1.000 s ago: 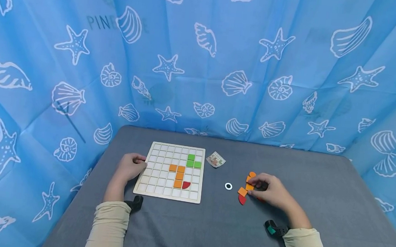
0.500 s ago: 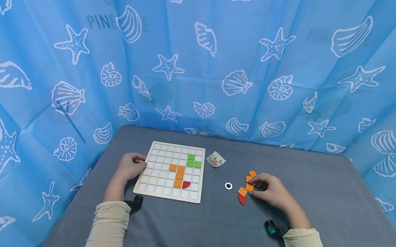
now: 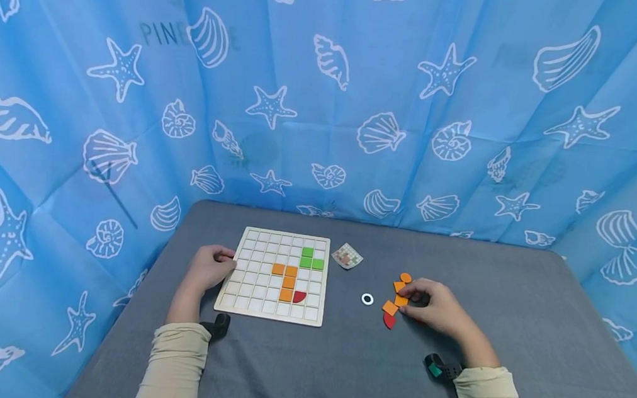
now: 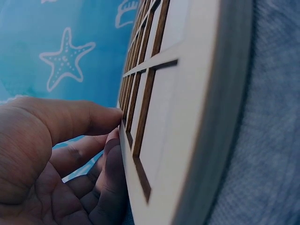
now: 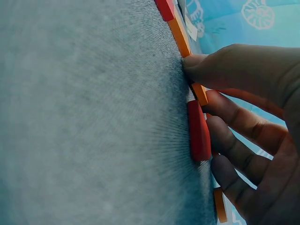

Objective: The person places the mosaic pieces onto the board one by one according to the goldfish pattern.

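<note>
At the left edge of the white grid board, my left hand grips the frame, its thumb on the rim and the other fingers bent beside it. Orange and green square tiles and a red quarter-circle tile sit in the board's cells. Over the loose tiles at right, my right hand pinches an orange square tile between thumb and fingers, low at the cloth. Near its fingers stands a red tile, mostly hidden in the head view.
Beside the held tile lie another orange square, a red quarter-circle and an orange round tile. A white ring-shaped tile and a small pattern card lie between board and tiles. A blue shell-print curtain hangs behind the grey-covered table.
</note>
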Action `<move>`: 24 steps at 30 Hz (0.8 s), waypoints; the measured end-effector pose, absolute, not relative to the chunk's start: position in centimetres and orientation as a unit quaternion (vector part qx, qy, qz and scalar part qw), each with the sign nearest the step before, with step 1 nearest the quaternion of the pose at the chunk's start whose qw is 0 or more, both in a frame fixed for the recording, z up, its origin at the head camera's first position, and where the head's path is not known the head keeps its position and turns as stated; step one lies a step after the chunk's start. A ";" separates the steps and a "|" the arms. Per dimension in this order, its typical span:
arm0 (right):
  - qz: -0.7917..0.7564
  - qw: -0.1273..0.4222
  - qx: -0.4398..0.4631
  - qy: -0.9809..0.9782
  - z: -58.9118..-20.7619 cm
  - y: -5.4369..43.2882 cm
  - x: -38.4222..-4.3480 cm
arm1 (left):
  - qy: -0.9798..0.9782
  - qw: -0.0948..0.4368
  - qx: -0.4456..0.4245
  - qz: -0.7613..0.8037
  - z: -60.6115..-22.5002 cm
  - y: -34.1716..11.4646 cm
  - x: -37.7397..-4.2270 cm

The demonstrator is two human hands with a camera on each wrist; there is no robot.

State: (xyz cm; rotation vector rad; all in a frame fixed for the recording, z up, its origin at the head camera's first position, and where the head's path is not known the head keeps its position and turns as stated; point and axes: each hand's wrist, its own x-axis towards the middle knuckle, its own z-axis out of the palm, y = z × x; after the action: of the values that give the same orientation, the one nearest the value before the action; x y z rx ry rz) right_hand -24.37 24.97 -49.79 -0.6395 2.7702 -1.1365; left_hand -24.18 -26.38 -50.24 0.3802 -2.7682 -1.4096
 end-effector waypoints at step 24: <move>-0.400 0.016 -0.257 0.880 -47.9 21.4 -25.3 | -0.881 -0.010 0.132 -0.454 -50.1 -26.3 -24.1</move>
State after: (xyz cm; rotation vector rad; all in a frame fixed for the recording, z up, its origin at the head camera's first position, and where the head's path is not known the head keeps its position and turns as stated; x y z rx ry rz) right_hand -25.34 21.37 -47.86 -0.7977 2.7359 -1.2425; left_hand -24.07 -26.34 -50.06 0.4174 -2.7870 -1.4351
